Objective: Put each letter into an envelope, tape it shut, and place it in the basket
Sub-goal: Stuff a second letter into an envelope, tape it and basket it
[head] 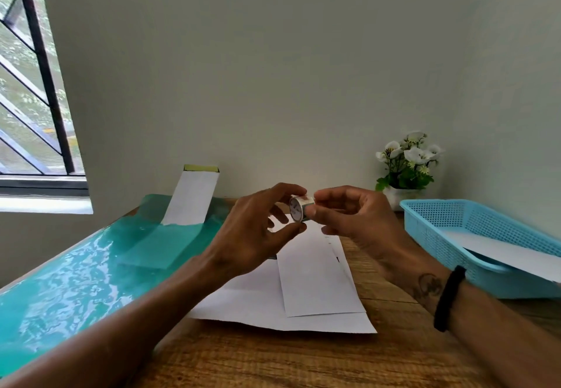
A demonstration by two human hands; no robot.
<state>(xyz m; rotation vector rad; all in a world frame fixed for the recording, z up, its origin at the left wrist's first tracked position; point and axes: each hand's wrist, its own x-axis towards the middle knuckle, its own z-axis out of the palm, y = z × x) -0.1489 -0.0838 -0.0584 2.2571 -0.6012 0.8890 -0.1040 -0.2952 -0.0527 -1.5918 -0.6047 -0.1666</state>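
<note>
My left hand (258, 230) and right hand (349, 217) both pinch the tape roll (300, 208) above the envelope (318, 275) | bare wooden table (303, 360) toward me | blue basket (437, 220) at right edge holds one envelope.

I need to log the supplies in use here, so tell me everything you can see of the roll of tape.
The roll of tape is small, whitish, with a faint printed pattern too small to read. It is held in the air above the white envelope, its round side face turned toward the left hand. That hand's fingers curl round it, while the right hand pinches its right edge. No loose strip can be seen.
</note>
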